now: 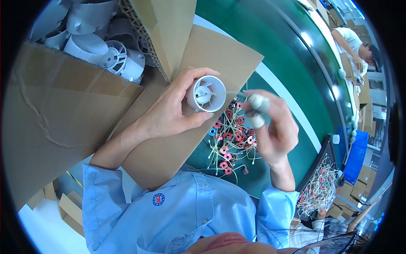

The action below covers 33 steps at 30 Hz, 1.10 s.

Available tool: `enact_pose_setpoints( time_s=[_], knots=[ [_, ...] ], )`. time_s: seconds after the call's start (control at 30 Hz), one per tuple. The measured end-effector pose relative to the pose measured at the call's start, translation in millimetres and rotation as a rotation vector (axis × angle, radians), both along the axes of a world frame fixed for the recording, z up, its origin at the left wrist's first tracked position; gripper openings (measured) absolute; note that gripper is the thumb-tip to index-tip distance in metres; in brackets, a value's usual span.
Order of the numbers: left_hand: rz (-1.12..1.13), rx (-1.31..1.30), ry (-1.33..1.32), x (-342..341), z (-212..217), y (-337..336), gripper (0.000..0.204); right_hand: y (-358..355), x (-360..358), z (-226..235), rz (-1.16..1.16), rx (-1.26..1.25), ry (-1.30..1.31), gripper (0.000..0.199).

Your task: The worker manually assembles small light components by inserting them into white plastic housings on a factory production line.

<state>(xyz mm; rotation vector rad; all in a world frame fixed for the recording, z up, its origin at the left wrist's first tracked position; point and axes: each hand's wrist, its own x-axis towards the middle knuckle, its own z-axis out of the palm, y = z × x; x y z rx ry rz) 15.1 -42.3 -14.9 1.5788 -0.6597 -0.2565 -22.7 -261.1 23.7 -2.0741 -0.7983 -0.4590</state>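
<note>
My left hand (171, 106) is wrapped round a white round plastic housing (218, 96), its open end facing up. Inside the housing are spokes and a small hub. To its right my right hand (277, 125) is raised, with white covers on the thumb and a fingertip. Pinched there is a small dark part, blurred, and a thin pale wire (233, 92) stretches from it toward the housing's rim. Below the hands several small red and black parts with pale wires (228, 139) lie in a heap on the green surface.
At upper left a cardboard box (50, 97) holds several white housings (86, 46); its flap (224, 51) reaches under my left hand. A dark tray (302, 186) of wired parts and a blue bin (355, 156) are at right. Another person (353, 46) works across the green belt (275, 38).
</note>
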Motion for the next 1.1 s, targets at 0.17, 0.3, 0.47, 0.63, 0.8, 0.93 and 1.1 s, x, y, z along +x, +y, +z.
enact_pose_setpoints(
  time_s=[0.17, 0.3, 0.47, 0.63, 0.8, 0.93, 1.1],
  knots=[
    [0.101, 0.201, -0.344, -8, 13, -6, 0.062, 15, -10, 12, 0.058, -0.125, 0.155, 0.031],
    [0.126, 0.208, -0.393, -16, 16, -6, 0.064, 19, -6, 11, -0.072, 0.187, 0.431, 0.03],
    [0.156, 0.228, -0.326, -17, 24, -4, 0.065, 18, -3, 9, -0.086, -0.157, 0.014, 0.031],
    [0.139, 0.239, -0.385, -17, 28, -4, 0.065, 25, -1, 7, -0.081, -0.131, -0.059, 0.032],
    [0.153, 0.248, -0.442, -20, 29, -6, 0.062, 31, -1, 3, -0.077, -0.229, -0.141, 0.034],
    [0.173, 0.211, -0.419, -17, 21, -6, 0.06, 31, 0, 6, -0.128, -0.316, -0.118, 0.034],
    [0.158, 0.144, -0.318, -16, 17, -5, 0.057, 28, 4, 14, -0.146, -0.279, 0.073, 0.03]
  ],
)
